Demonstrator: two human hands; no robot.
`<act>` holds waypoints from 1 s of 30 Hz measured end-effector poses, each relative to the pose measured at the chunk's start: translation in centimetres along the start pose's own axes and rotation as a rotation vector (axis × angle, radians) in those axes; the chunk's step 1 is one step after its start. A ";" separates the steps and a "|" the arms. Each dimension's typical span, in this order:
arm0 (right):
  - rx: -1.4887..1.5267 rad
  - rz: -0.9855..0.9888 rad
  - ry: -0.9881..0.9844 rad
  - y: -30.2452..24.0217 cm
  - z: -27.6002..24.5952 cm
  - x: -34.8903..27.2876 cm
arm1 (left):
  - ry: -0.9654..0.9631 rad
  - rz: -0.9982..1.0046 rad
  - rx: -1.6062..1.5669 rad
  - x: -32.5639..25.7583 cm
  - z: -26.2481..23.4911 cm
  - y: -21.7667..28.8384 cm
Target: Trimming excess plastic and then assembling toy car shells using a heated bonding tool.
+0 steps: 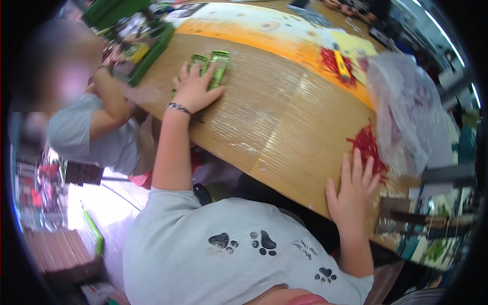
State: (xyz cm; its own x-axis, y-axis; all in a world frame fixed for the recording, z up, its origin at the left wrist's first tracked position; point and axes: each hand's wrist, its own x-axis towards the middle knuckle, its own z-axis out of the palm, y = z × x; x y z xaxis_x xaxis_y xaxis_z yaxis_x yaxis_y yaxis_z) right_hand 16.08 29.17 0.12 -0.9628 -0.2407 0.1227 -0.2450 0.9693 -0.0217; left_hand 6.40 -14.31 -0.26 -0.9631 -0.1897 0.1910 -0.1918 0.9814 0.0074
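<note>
My left hand (195,90) reaches to the far left part of the table, its fingers spread. Its fingertips touch or lie just over shiny green pieces (219,62) with rectangular frames; their kind I cannot make out, and part of them is hidden under the hand. My right hand (353,187) lies flat near the right end of the table, fingers apart. Right at its fingertips is a loose heap of thin red strands (367,142), and neither hand is closed round anything.
A clear plastic bag (404,109) stands at the table's right edge. Farther back, a yellow utility knife (341,65) lies on more red strands beside yellow paper (356,46). At the left, a co-worker's arm (109,99) is beside a green tray (152,58). Clear film covers the tabletop (284,127).
</note>
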 end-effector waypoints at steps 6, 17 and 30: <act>0.048 -0.133 0.099 1.2 0.1 0.4 | -0.083 0.117 -0.016 -1.1 -0.2 3.5; -0.015 -0.172 0.164 2.0 1.2 2.0 | 0.188 0.662 -0.088 -7.0 -1.1 16.7; 0.226 -0.367 0.315 2.7 2.2 0.5 | -0.051 0.671 -0.787 -17.3 -2.1 16.5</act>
State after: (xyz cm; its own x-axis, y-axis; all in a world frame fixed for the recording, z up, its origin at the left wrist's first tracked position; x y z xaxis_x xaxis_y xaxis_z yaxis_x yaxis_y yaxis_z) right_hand 14.70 31.53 -2.05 -0.7368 -0.5016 0.4533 -0.6115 0.7805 -0.1302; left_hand 20.31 5.18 -1.37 -0.8366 0.4204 0.3513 0.5476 0.6239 0.5575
